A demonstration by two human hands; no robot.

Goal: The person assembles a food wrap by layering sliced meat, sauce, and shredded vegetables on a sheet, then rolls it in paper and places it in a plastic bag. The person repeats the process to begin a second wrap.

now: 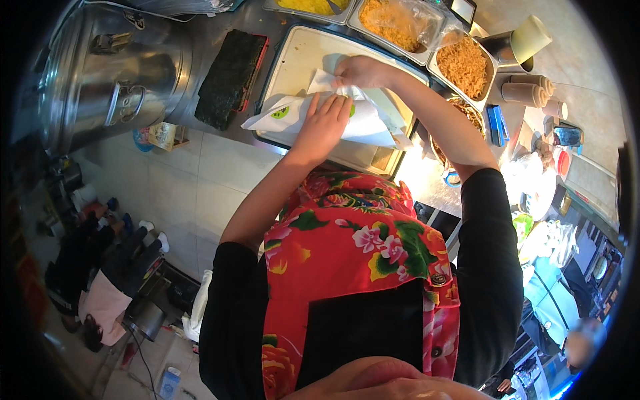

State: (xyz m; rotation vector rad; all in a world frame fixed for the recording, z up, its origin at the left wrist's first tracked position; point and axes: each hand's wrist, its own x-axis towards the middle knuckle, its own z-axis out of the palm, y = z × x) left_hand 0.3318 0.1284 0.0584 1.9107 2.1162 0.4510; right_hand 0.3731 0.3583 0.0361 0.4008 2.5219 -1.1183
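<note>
Far left – big steel pot (107,73) w/ handles on the steel table (200,37). Next to it, a stack of dark seaweed sheets (230,77) on a red-edged tray. Then the white cutting board (300,57), blue rim, center of the table. On it lies a white paper wrapper (373,123) w/ green round marks, partly folded. Left hand (323,127) lies flat on the wrapper, fingers (313,107) spread and straight, pressing down – gripping nothing. Right hand (360,70) is just beyond it at the wrapper's top edge, fingers curled, pinching a raised fold of paper. Behind the board: metal trays of yellow and orange shredded fillings (463,67), one under clear plastic. Far right – steel cup (503,47), paper cups (530,90) lying sideways, misc. small containers.
</note>
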